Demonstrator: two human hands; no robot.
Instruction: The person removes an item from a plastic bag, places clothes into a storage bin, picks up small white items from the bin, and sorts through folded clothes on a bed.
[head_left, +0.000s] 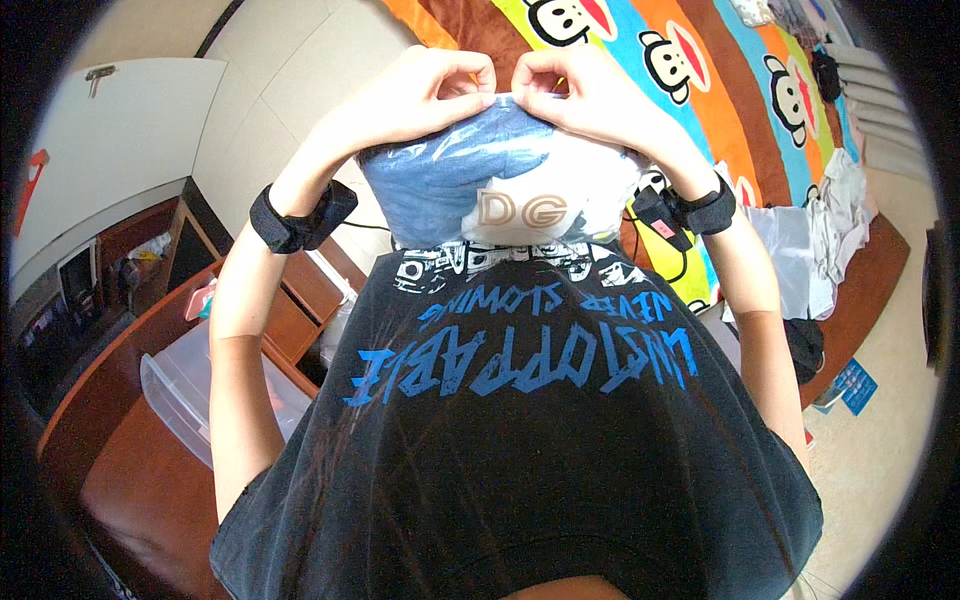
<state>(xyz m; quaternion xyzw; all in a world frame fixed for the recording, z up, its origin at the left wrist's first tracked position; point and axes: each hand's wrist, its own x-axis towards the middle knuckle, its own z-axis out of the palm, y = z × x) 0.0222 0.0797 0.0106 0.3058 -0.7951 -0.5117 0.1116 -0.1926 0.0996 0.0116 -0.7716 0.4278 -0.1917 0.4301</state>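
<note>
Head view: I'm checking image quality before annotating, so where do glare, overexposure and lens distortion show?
In the head view, pale glare streaks cross the clear plastic bag; in the head view, the left hand and right hand look very bright, partly washed out; in the head view, the brown wooden edge at right bows, and black surrounds the round image.

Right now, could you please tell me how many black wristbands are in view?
2: one black wristband around the wrist of the left hand, another wristband around that of the right hand. Others may be hidden.
</note>
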